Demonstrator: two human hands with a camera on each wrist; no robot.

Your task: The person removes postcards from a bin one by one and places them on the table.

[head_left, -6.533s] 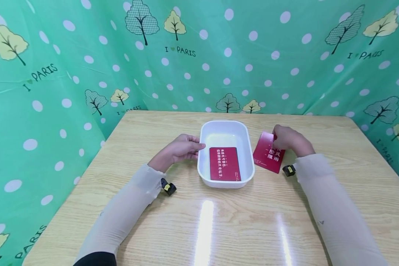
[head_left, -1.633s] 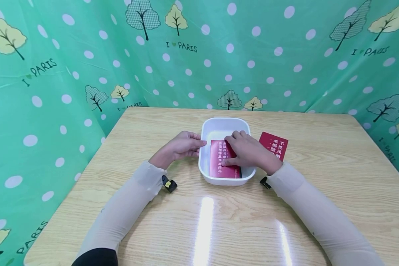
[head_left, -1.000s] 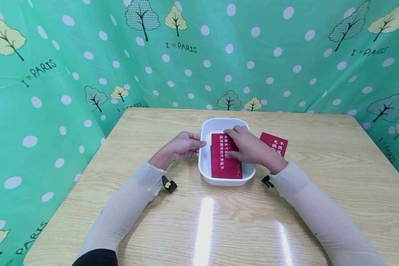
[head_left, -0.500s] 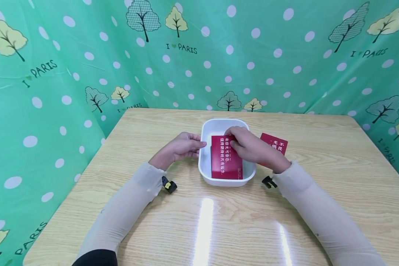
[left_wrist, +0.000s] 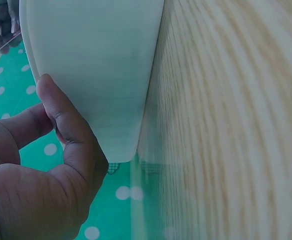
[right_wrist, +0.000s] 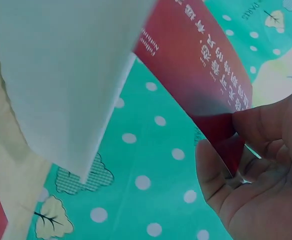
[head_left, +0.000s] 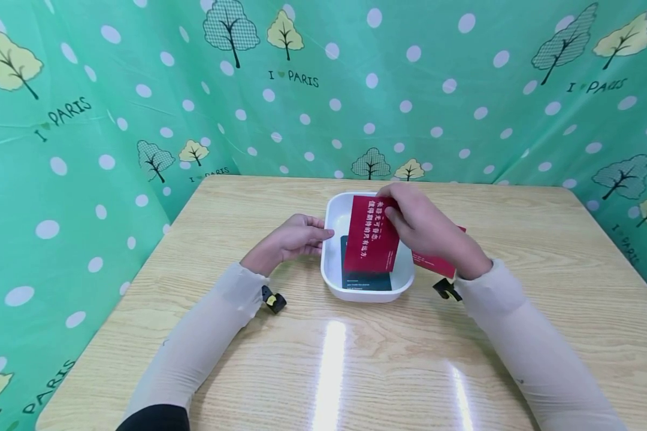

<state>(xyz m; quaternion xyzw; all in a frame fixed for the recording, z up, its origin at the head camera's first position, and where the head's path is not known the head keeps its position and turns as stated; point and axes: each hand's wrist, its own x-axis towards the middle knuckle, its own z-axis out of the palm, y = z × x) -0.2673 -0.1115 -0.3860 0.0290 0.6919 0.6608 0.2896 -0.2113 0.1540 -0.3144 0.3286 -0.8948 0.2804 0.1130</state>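
A white plastic tub stands on the table. My left hand grips the tub's left side, its thumb at the rim; the left wrist view shows the same hand against the outer wall. My right hand pinches a red card with white Chinese lettering by its upper right edge, lifted and tilted above the tub. In the right wrist view the card is bent between thumb and fingers. Beneath it, a dark green card with small white print lies in the tub, mostly covered.
Another red card lies on the wooden table right of the tub, partly hidden by the right forearm. A green patterned curtain hangs behind and to the left of the table.
My right hand moved from the table card into the tub, took hold of the red card there and raised it, uncovering a dark green card. The left hand stayed at the tub.
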